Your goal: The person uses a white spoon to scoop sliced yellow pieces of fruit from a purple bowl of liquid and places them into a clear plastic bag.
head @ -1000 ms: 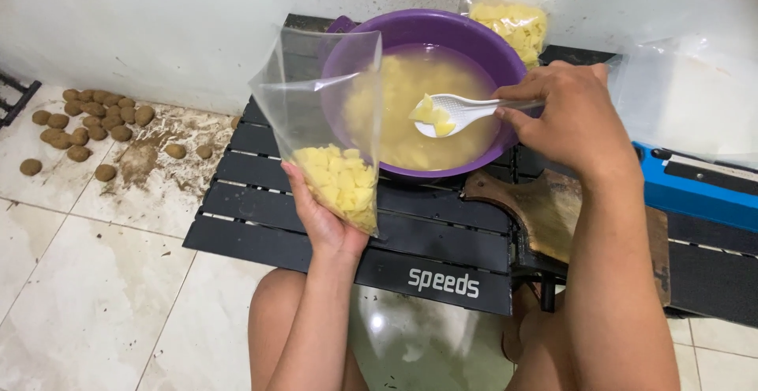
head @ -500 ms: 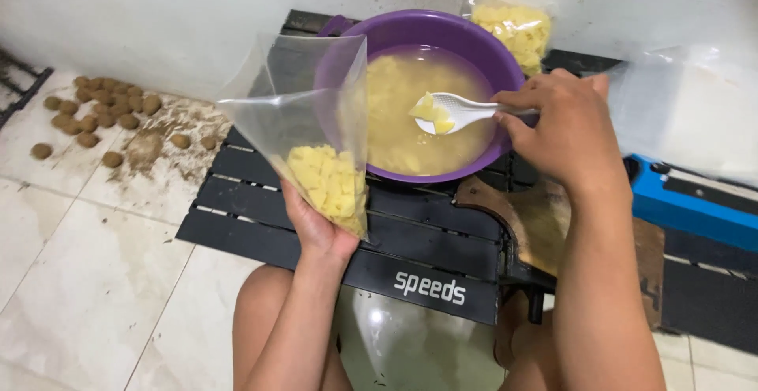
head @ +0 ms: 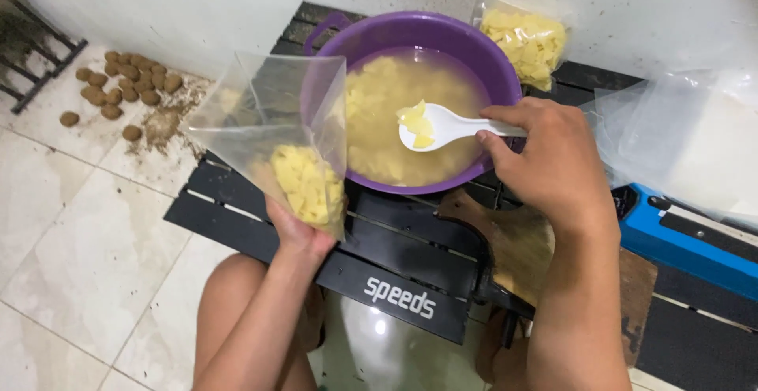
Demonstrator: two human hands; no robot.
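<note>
- We see a clear, thin plastic bag (head: 276,123), glossy and creased.
- The spoon (head: 446,127) looks like smooth white plastic.
- The purple basin (head: 489,67) is glossy plastic.
- The table (head: 410,257) has matt black slats.
- The board (head: 521,241) is worn, rough brown wood.
- The blue sealer (head: 695,241) looks like smooth plastic.
- The floor (head: 79,225) is glossy pale tile.
- The sealed bag (head: 525,40) is shiny clear plastic.

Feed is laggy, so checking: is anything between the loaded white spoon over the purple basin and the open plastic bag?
Nothing visible. The right hand holds the white spoon above the water in the purple basin. The plastic bag, held from below by the left hand, stands right beside the basin's left rim.
</note>
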